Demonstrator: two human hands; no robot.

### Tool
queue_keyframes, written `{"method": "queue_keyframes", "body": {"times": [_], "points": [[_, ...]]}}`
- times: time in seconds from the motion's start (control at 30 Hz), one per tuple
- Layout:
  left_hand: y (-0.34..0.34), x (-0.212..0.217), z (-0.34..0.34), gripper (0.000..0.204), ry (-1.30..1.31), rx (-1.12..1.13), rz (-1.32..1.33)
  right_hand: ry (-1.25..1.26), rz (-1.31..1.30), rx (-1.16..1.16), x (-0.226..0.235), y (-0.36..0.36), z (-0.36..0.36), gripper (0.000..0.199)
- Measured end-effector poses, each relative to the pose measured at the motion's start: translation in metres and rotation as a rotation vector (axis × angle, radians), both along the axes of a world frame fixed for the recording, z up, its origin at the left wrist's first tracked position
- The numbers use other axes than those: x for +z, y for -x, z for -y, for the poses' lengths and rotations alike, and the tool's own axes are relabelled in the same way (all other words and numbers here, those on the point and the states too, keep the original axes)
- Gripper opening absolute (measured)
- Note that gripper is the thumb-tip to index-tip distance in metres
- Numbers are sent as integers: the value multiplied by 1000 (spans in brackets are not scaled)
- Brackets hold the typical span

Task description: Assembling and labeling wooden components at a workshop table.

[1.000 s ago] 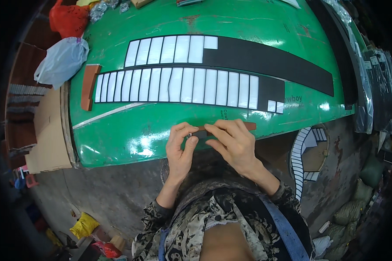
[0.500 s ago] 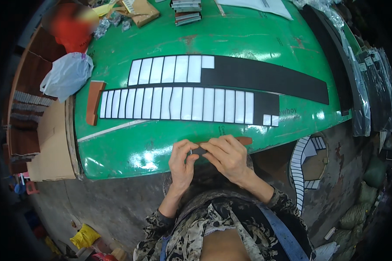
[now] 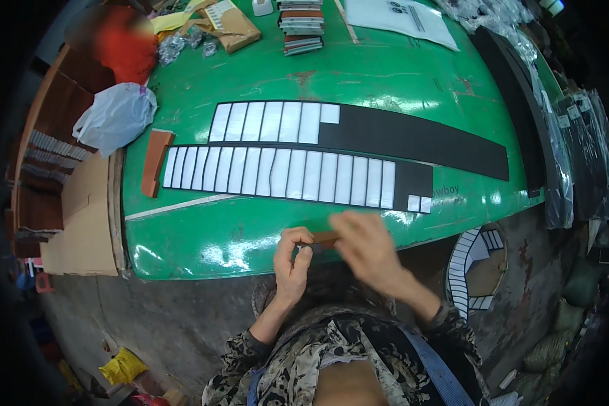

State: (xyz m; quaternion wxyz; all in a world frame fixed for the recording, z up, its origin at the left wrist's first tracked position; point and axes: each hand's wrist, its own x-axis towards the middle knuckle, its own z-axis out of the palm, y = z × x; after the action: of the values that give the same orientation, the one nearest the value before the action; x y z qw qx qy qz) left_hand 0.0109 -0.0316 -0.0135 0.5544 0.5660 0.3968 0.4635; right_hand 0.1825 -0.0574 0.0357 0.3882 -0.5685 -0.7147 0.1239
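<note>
My left hand (image 3: 292,267) is closed at the near edge of the green table, pinching one end of a narrow brown strip (image 3: 326,237). A small dark part shows at its thumb. Over the strip's other end is my right hand (image 3: 367,250), its fingers smeared by motion and hiding that end. Whether they grip anything cannot be seen. Beyond both hands lie two long black strips side by side, the nearer (image 3: 413,177) and the farther (image 3: 419,132), each partly covered with rows of white rectangles. A similar brown piece (image 3: 157,162) rests left of them.
The green table (image 3: 264,81) also bears a stack of brown and grey pieces (image 3: 301,27), a white plastic bag (image 3: 115,115) and long black strips (image 3: 514,101) along the right. A person in red (image 3: 125,47) is at the far left. Below right stands a round container (image 3: 484,271).
My right hand has lifted away from my left hand's fingertips and is moving quickly. My left hand keeps its pinch. The whole view has shifted slightly.
</note>
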Motion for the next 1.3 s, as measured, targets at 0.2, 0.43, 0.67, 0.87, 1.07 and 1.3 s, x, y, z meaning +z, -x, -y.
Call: {"method": "queue_keyframes", "body": {"times": [0.2, 0.43, 0.67, 0.87, 1.07, 1.3], "points": [[-7, -2, 4, 19, -79, 52, -123, 119, 245, -115, -9, -58, -115, 39], [-12, -3, 5, 19, -222, 49, -186, 528, 402, -84, -20, -60, -172, 53], [-12, 2, 0, 19, -195, 36, -191, 554, 387, -92, -18, -55, -177, 47], [-12, 3, -2, 20, -178, 34, -199, 550, 370, -100, -19, -56, -175, 50], [-10, 1, -4, 23, -172, 24, -226, 573, 389, -69, -22, -57, -183, 53], [-11, 3, -5, 21, -177, 18, -227, 556, 354, -86, -27, -60, -183, 56]]}}
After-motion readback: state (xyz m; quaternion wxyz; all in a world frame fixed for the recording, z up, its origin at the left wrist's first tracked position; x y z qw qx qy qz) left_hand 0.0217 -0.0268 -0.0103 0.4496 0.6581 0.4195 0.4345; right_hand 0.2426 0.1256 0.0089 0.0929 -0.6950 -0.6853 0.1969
